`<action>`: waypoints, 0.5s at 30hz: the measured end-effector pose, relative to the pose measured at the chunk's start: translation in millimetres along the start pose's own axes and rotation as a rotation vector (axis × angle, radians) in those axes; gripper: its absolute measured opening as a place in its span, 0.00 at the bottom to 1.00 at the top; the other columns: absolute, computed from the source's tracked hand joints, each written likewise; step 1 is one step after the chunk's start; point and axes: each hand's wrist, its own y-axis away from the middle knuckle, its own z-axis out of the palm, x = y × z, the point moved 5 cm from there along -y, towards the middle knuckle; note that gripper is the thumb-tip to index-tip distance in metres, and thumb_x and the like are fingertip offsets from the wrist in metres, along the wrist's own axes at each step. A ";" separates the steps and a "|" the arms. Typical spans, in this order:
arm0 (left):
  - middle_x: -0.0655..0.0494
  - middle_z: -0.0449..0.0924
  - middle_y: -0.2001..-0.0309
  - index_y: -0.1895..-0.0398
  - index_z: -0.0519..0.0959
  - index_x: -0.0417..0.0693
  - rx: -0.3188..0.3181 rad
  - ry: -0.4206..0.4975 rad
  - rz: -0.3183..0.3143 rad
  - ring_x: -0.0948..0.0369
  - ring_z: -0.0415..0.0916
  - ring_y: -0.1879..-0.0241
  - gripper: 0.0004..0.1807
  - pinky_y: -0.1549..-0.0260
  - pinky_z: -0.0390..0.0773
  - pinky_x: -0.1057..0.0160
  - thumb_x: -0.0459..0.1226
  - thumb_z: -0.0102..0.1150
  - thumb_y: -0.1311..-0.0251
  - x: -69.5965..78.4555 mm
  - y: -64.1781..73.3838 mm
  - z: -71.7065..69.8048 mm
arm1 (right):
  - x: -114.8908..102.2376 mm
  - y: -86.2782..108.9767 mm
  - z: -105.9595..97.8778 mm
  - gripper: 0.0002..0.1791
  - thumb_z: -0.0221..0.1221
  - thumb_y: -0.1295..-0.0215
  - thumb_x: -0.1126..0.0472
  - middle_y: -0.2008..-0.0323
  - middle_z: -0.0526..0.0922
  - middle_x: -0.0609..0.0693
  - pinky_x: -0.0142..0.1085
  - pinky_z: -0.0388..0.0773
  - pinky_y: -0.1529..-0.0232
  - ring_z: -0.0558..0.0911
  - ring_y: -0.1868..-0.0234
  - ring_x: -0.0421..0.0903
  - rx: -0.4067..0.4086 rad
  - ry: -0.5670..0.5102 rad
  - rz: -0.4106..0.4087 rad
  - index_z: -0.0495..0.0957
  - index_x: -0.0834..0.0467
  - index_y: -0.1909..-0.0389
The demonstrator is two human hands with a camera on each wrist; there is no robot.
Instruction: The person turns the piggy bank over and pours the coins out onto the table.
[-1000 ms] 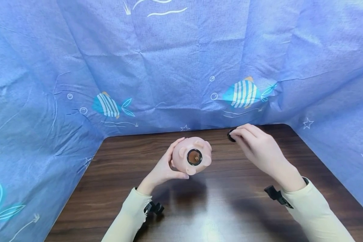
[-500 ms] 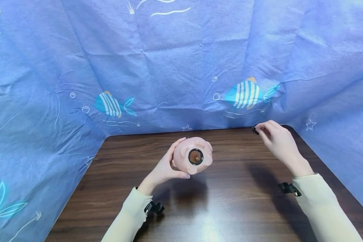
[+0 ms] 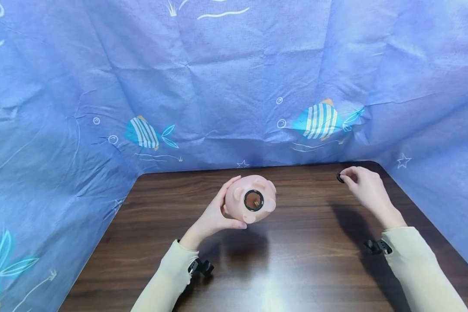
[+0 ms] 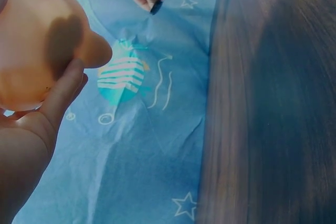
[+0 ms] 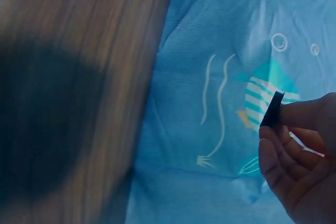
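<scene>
You held a pink, pig-shaped bank (image 3: 237, 207) in your left hand (image 3: 214, 214), near the middle of the tabletop (image 3: 304, 260). Its skin was smooth and pale, with short rounded knobs standing out around a circular opening (image 3: 253, 200). A glossy black ring edged that opening, which faced up toward your head camera; the inside looked brownish orange, with a small lighter spot too tiny to make out. A shadow lay on the wood toward six o'clock from the bank.

Your left fingers were curved round the bank from its eight o'clock side, the thumb at about seven and the other fingers at about ten. Your right hand (image 3: 368, 190) was well apart, between two and three o'clock from the bank, its fingers drawn narrow in a pinch on a small black disc (image 3: 339, 177).

Only the head view showed the ringed opening. Your left wrist view gave the bank's outer wall instead, glowing warm orange, with a dark patch on it and one blunt knob pointing to three o'clock; your right hand and the disc appeared there near twelve. Your right wrist view, where the bank was out of sight, showed the disc almost edge-on, as a thin dark bar, before a striped fish (image 5: 270, 95) printed on the blue cloth (image 5: 194, 24).
</scene>
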 end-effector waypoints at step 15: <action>0.52 0.60 0.28 0.20 0.52 0.61 -0.015 -0.014 0.015 0.54 0.66 0.35 0.61 0.46 0.78 0.59 0.44 0.83 0.56 -4.8 -1.2 4.1 | 59.4 19.1 22.2 0.10 0.57 0.32 0.65 0.70 0.83 0.64 0.58 0.72 0.68 0.79 0.69 0.62 -0.188 0.091 0.202 0.81 0.69 0.63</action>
